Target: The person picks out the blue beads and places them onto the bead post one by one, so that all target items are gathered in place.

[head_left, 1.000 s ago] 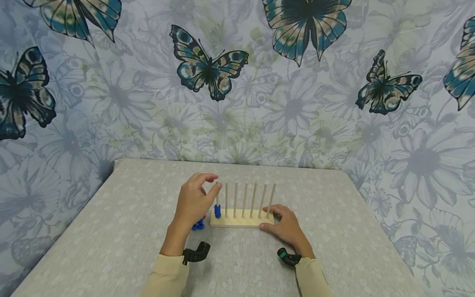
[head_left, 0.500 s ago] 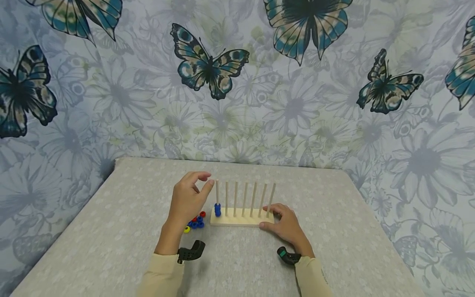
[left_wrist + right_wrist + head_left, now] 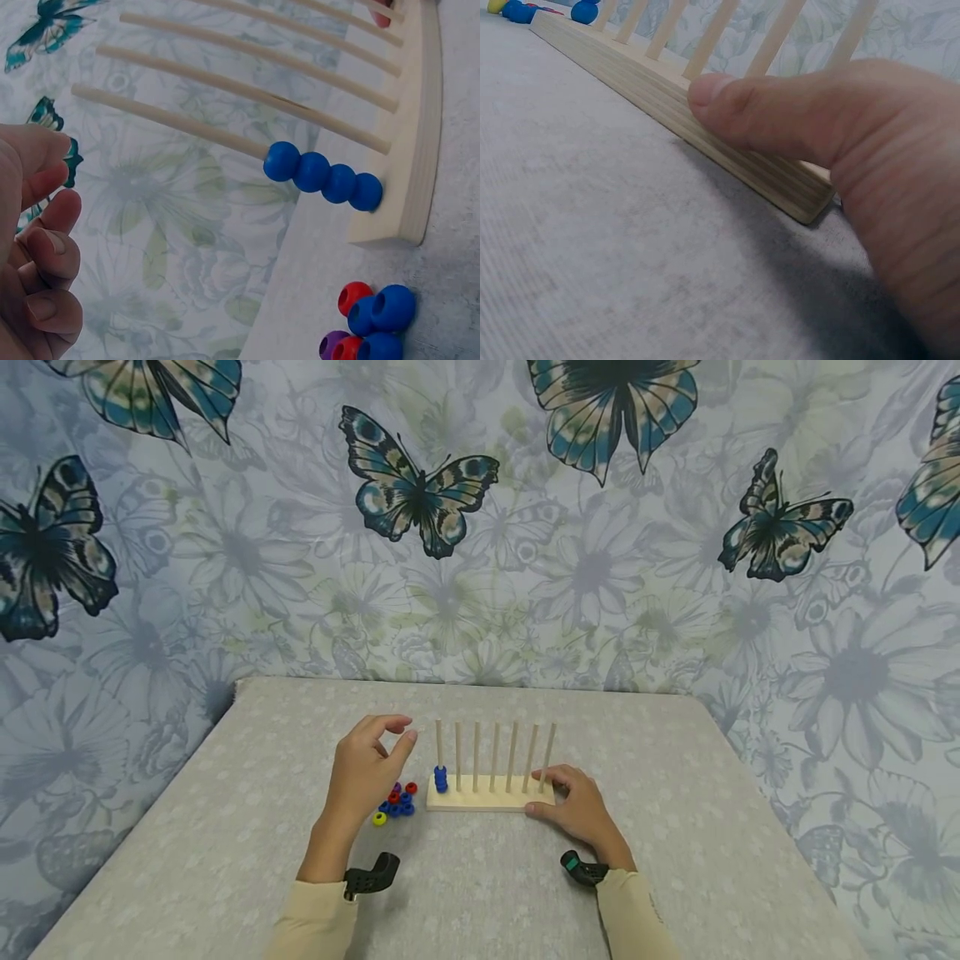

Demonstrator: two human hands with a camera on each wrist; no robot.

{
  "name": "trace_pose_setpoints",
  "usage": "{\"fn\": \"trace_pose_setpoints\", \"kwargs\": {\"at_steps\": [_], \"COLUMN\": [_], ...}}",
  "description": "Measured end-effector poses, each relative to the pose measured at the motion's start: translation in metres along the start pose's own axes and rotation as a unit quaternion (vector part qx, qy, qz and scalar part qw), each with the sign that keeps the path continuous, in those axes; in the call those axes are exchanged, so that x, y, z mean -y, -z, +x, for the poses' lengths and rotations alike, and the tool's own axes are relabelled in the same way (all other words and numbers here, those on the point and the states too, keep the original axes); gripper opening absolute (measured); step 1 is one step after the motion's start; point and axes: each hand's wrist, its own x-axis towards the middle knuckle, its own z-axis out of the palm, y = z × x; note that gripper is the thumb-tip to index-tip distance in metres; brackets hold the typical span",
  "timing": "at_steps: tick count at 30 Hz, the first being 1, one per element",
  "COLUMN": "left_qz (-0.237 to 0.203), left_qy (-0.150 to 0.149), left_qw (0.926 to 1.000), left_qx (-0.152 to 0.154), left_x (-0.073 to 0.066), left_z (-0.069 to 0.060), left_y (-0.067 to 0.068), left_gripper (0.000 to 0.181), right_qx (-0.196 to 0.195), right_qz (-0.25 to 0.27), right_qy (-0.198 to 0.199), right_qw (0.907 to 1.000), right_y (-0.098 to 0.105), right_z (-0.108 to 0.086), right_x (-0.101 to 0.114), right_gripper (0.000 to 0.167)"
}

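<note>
A light wooden peg rack (image 3: 483,803) with a row of upright pegs stands on the table. Several blue beads (image 3: 325,175) are stacked at the foot of its leftmost peg. My right hand (image 3: 577,806) grips the rack's right end, thumb (image 3: 742,109) on the front edge and fingers mostly hidden behind. Left of the rack, my left hand (image 3: 367,764) is raised above the table, its fingers loosely bent and thumb apart from the index finger. Nothing is between them. Below it lies a small pile of loose beads (image 3: 406,810) in blue, red, purple and yellow.
A pale patterned cloth covers the table (image 3: 675,827). Behind it hangs a butterfly-and-flower backdrop (image 3: 600,568). Black wrist cameras sit on both wrists, the left camera (image 3: 372,875) just in front of the bead pile.
My left hand has moved left, away from the top of the leftmost peg, uncovering the loose beads. My right hand still holds the rack's right end.
</note>
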Motion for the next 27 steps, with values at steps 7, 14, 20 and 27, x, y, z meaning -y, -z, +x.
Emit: {"fn": "trace_pose_setpoints", "kwargs": {"at_steps": [7,14,20,27], "left_qz": [0.016,0.032,0.056,0.069], "left_qy": [0.012,0.017,0.024,0.052], "left_qw": [0.9998,0.9991,0.9966,0.9925], "left_qx": [0.005,0.023,0.056,0.086], "left_x": [0.01,0.024,0.043,0.059], "left_z": [-0.008,-0.018,-0.025,-0.034], "left_y": [0.004,0.008,0.011,0.012], "left_gripper": [0.026,0.025,0.023,0.022], "right_qx": [-0.004,-0.006,-0.006,-0.008], "right_qz": [0.009,0.009,0.011,0.01], "right_qy": [0.008,0.001,-0.004,-0.008], "right_qw": [0.9999,0.9999,0.9999,0.9999], "right_y": [0.0,0.0,0.0,-0.001], "right_z": [0.001,0.0,-0.001,0.0], "right_x": [0.0,-0.001,-0.003,-0.003], "right_gripper": [0.048,0.049,0.049,0.05]}}
